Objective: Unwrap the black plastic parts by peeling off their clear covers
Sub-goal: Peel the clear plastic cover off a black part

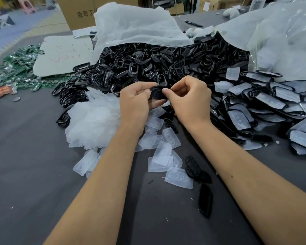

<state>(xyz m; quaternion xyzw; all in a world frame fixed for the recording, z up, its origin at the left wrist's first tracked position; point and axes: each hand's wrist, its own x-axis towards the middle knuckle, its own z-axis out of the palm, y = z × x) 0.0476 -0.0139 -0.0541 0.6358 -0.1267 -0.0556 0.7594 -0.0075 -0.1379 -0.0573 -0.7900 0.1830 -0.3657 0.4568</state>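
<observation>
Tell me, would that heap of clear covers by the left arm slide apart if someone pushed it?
Probably. The heap of clear covers looks thin, loose and unbound, so it should scatter easily. Single covers already lie strewn flat on the smooth grey table, suggesting they're light and slide readily.

1. Cardboard box (81, 13), rear left — black printed characters "曲奇工", cut off by the white bag.
2. Grey sheet (60, 53) — faint red handwritten strokes, not legible.
</observation>
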